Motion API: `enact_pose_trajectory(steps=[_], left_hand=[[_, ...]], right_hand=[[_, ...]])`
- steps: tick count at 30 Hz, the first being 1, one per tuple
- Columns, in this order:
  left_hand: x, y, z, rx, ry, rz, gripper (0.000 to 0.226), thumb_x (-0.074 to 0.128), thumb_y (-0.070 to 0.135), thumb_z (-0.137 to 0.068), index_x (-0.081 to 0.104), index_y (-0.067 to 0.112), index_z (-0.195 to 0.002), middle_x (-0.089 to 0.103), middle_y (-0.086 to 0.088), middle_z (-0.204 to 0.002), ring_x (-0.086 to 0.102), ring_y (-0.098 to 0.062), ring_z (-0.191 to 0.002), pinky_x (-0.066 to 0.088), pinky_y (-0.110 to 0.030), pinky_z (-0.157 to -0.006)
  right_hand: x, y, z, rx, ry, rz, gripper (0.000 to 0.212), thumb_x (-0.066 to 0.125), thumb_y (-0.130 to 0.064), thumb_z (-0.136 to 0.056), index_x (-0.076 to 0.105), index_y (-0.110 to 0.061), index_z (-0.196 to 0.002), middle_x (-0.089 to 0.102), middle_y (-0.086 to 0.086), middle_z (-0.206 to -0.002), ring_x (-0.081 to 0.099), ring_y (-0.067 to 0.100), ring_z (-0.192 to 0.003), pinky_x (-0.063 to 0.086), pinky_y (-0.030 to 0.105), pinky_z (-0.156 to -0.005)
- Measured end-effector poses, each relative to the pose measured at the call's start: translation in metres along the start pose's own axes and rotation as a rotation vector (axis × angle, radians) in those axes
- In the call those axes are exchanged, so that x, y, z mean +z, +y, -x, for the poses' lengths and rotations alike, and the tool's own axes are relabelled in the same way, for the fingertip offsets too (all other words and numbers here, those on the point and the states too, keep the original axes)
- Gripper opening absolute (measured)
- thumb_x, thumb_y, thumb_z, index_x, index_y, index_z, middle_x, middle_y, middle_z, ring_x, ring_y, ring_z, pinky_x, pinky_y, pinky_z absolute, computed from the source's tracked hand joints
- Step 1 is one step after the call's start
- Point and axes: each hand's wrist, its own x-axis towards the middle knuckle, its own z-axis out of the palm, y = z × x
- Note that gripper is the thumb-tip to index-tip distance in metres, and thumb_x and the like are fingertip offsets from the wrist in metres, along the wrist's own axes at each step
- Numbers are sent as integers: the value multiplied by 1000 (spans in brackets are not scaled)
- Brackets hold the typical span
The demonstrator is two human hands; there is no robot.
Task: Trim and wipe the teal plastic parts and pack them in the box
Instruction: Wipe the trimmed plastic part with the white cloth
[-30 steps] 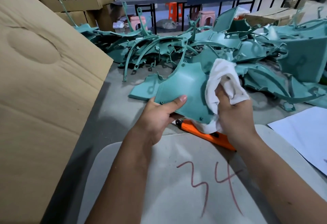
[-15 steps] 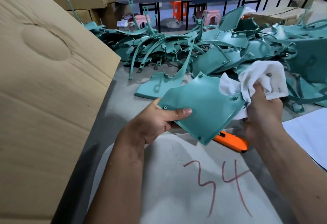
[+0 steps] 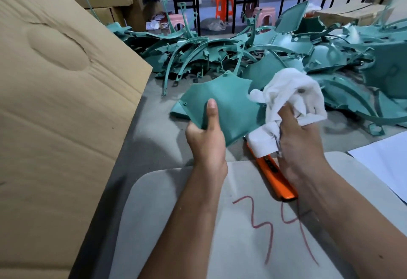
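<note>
While left hand [image 3: 206,137] grips teal panel [image 3: 229,107] now turned upright, right hand [image 3: 297,144] clutches cloth [image 3: 293,93]

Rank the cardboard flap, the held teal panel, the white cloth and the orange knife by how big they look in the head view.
1. cardboard flap, by far the largest, though it is nearest the camera.
2. teal panel in the left hand.
3. white cloth in the right hand, bunched up, so close to the panel.
4. orange knife, partly hidden.
</note>
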Motion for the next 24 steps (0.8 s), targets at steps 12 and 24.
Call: enact_pose_trajectory(steps=[12,24], left_hand=[[-24,32,-12,126,-271,-8,28,65,40,-96,69,16,-111,78,-3,-110,74,-22,-104,61,-47,-89],[-15,24,-3,-439,-244,103,26,57,4,-102,57,-9,-124,69,-17,-86,67,-16,-51,50,-19,-44]], right_hand=[[-60,-31,-47,139,357,-324,4,50,-24,-110,52,-25,-113,57,-9,-83,59,2,-57,46,18,-40],[-41,-14,-21,-101,-373,392,53,48,28,-84,64,-19,-65,60,-6,-64,48,11,-58,40,19,-56]])
